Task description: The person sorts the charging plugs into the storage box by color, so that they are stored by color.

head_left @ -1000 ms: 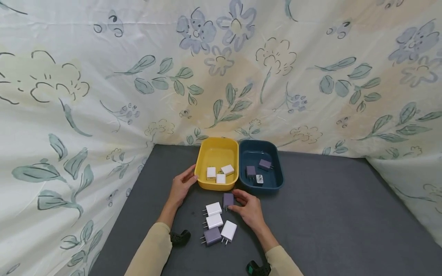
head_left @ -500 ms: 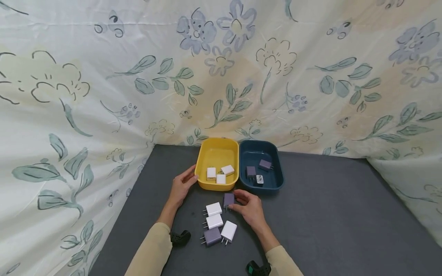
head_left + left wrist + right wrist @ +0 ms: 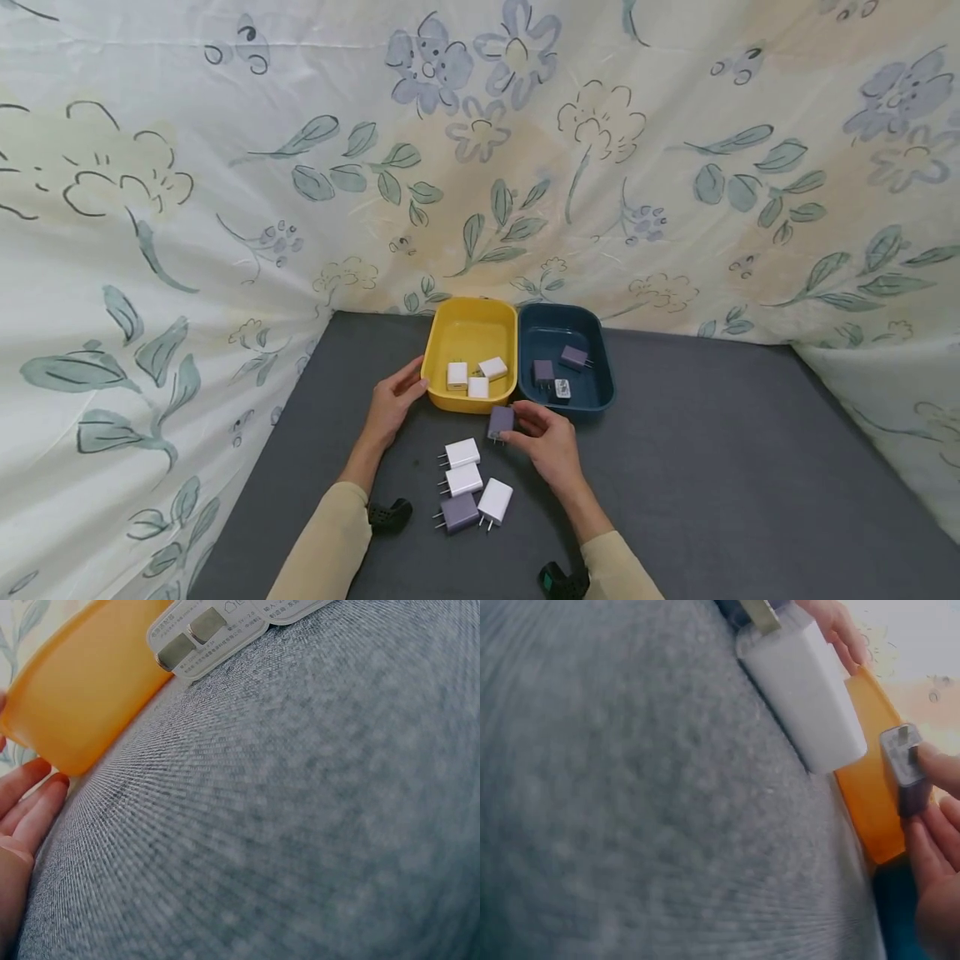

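In the head view, my right hand [image 3: 552,440] pinches a purple charger plug [image 3: 501,423] between thumb and fingers, just in front of the yellow tray [image 3: 471,321]. The right wrist view shows this charger plug [image 3: 904,771] held up with its prongs facing the camera. My left hand [image 3: 390,407] touches the left side of the yellow tray, its fingers fairly straight at the wall in the left wrist view. Several white charger plugs [image 3: 457,376] lie in the yellow tray. The dark blue tray [image 3: 600,367] beside it holds purple charger plugs [image 3: 575,357] and one piece with a white printed face [image 3: 562,389].
White charger plugs [image 3: 463,479] and another purple charger plug [image 3: 457,512] lie grouped on the grey cloth [image 3: 720,467] between my forearms. A flowered curtain [image 3: 480,167] hangs behind both trays and along the sides.
My right hand has raised the purple charger plug from the cloth and moved it slightly toward the trays. The left hand stays at the yellow tray.
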